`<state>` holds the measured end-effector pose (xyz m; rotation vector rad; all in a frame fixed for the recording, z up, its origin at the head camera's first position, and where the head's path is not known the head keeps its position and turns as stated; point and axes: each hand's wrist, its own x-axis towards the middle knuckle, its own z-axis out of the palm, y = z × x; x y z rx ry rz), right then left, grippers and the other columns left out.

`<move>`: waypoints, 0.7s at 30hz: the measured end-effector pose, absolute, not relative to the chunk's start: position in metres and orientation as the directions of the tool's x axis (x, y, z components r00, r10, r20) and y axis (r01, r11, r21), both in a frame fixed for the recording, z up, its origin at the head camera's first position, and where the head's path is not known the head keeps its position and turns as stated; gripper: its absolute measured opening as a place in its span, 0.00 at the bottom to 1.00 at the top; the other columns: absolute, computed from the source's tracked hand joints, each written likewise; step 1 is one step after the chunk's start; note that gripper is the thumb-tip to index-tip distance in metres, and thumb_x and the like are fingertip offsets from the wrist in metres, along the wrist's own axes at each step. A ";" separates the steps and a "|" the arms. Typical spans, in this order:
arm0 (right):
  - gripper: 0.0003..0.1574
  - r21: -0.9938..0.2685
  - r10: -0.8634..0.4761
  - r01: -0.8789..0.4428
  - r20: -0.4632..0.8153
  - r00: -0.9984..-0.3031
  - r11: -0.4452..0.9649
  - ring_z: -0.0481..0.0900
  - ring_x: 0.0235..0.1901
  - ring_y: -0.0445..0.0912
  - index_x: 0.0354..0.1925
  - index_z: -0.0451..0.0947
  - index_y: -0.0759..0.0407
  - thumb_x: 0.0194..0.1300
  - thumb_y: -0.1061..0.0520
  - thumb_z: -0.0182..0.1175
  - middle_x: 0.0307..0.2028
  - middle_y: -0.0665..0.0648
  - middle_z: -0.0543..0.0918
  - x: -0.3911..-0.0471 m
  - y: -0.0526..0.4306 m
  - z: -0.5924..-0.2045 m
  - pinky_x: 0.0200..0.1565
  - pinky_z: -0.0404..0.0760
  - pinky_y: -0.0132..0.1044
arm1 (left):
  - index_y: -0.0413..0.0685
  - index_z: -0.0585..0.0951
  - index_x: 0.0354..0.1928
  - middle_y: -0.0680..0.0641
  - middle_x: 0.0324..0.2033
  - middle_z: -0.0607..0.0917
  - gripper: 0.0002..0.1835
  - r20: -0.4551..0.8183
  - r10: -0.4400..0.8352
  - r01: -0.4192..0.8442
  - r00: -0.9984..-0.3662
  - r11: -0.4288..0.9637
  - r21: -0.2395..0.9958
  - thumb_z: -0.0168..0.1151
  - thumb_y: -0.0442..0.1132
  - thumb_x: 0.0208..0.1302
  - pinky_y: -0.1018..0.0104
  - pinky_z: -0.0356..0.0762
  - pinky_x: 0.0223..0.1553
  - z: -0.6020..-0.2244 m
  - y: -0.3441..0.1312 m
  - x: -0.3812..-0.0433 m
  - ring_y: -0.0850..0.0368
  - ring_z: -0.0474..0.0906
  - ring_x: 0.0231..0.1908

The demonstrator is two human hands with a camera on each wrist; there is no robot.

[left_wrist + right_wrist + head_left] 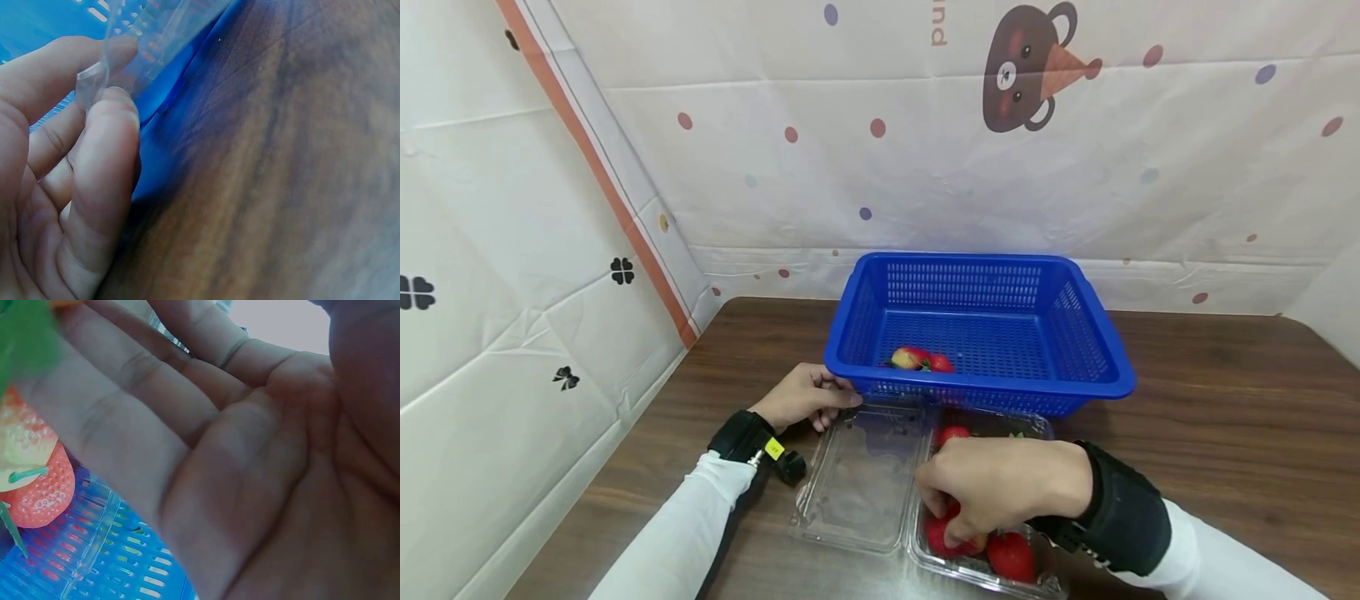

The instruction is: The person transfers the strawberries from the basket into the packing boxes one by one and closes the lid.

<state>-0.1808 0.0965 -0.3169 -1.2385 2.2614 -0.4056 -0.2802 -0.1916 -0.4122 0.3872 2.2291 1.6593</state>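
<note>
A clear plastic clamshell box [917,546] lies unfolded on the table, its lid [868,483] to the left. My left hand [805,396] pinches the lid's far left corner; the left wrist view shows thumb and forefinger on the thin plastic edge [92,84]. Over the berry-filled half, my right hand [1000,479] reaches down and its fingers grip a red strawberry [942,533]. Another strawberry [1011,557] lies right of it, and one more [953,434] lies behind the hand. In the right wrist view, green leaves [28,340] show by the fingertips, with strawberries [47,494] beyond.
Directly behind the box stands a blue mesh basket [981,379], with a few strawberries [912,358] in its front left corner. The brown wooden table [1210,400] extends to both sides. A patterned white sheet [955,167] hangs at the back and left.
</note>
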 end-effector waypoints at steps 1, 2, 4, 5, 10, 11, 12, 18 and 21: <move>0.16 -0.500 -0.847 -0.683 -0.299 -0.440 0.532 0.72 0.19 0.31 0.26 0.71 0.47 0.53 0.56 0.72 0.18 0.39 0.74 -0.181 0.097 -0.317 0.24 0.73 0.25 | 0.41 0.81 0.34 0.50 0.15 0.76 0.13 -0.104 0.407 0.018 -0.907 0.284 0.959 0.72 0.43 0.54 0.70 0.78 0.14 -0.412 -0.192 -0.280 0.59 0.72 0.13; 0.16 -0.507 -0.848 -0.680 -0.298 -0.438 0.529 0.72 0.19 0.31 0.26 0.71 0.48 0.53 0.57 0.72 0.18 0.39 0.74 -0.181 0.096 -0.317 0.24 0.73 0.25 | 0.41 0.81 0.34 0.50 0.15 0.76 0.13 -0.104 0.406 0.017 -0.908 0.284 0.959 0.72 0.43 0.54 0.70 0.78 0.15 -0.412 -0.192 -0.280 0.59 0.72 0.13; 0.15 -0.517 -0.848 -0.673 -0.300 -0.436 0.529 0.72 0.18 0.32 0.26 0.72 0.48 0.54 0.58 0.71 0.18 0.40 0.74 -0.181 0.097 -0.317 0.23 0.73 0.25 | 0.41 0.81 0.35 0.50 0.15 0.76 0.14 -0.107 0.404 0.014 -0.908 0.285 0.958 0.73 0.43 0.54 0.70 0.78 0.15 -0.412 -0.192 -0.280 0.60 0.72 0.13; 0.15 -0.520 -0.847 -0.670 -0.302 -0.437 0.530 0.72 0.18 0.32 0.26 0.72 0.48 0.54 0.58 0.71 0.18 0.40 0.74 -0.181 0.096 -0.317 0.23 0.73 0.25 | 0.40 0.81 0.35 0.50 0.15 0.76 0.14 -0.108 0.404 0.013 -0.908 0.286 0.958 0.73 0.43 0.54 0.71 0.78 0.15 -0.412 -0.192 -0.280 0.60 0.72 0.13; 0.15 -0.523 -0.842 -0.660 -0.310 -0.442 0.539 0.72 0.17 0.32 0.27 0.72 0.48 0.54 0.58 0.71 0.17 0.40 0.75 -0.180 0.096 -0.317 0.22 0.74 0.26 | 0.39 0.81 0.35 0.50 0.16 0.76 0.14 -0.107 0.406 0.014 -0.908 0.285 0.959 0.72 0.42 0.55 0.71 0.78 0.15 -0.411 -0.192 -0.280 0.60 0.72 0.13; 0.15 -0.522 -0.842 -0.662 -0.309 -0.442 0.539 0.72 0.17 0.32 0.27 0.72 0.48 0.54 0.57 0.71 0.17 0.40 0.75 -0.180 0.096 -0.317 0.22 0.74 0.26 | 0.39 0.81 0.35 0.50 0.16 0.76 0.14 -0.106 0.407 0.016 -0.907 0.285 0.959 0.72 0.42 0.55 0.71 0.78 0.15 -0.411 -0.192 -0.280 0.60 0.72 0.13; 0.15 -0.520 -0.843 -0.664 -0.307 -0.442 0.537 0.72 0.18 0.32 0.27 0.72 0.48 0.54 0.57 0.72 0.17 0.40 0.75 -0.180 0.096 -0.317 0.22 0.73 0.25 | 0.39 0.81 0.35 0.50 0.16 0.76 0.14 -0.105 0.409 0.017 -0.907 0.283 0.959 0.72 0.42 0.55 0.72 0.78 0.15 -0.411 -0.192 -0.280 0.60 0.72 0.13; 0.16 -0.517 -0.847 -0.672 -0.301 -0.437 0.531 0.72 0.17 0.31 0.26 0.71 0.48 0.54 0.57 0.71 0.17 0.40 0.74 -0.180 0.096 -0.317 0.23 0.73 0.25 | 0.40 0.81 0.35 0.51 0.15 0.76 0.13 -0.102 0.409 0.020 -0.907 0.284 0.959 0.72 0.42 0.55 0.71 0.78 0.15 -0.411 -0.192 -0.280 0.61 0.72 0.13; 0.16 -0.520 -0.848 -0.671 -0.301 -0.437 0.529 0.72 0.17 0.31 0.26 0.71 0.48 0.54 0.58 0.71 0.17 0.40 0.74 -0.179 0.096 -0.317 0.23 0.72 0.25 | 0.40 0.81 0.35 0.50 0.16 0.76 0.14 -0.107 0.408 0.015 -0.907 0.285 0.958 0.72 0.42 0.55 0.71 0.78 0.15 -0.411 -0.192 -0.280 0.60 0.72 0.13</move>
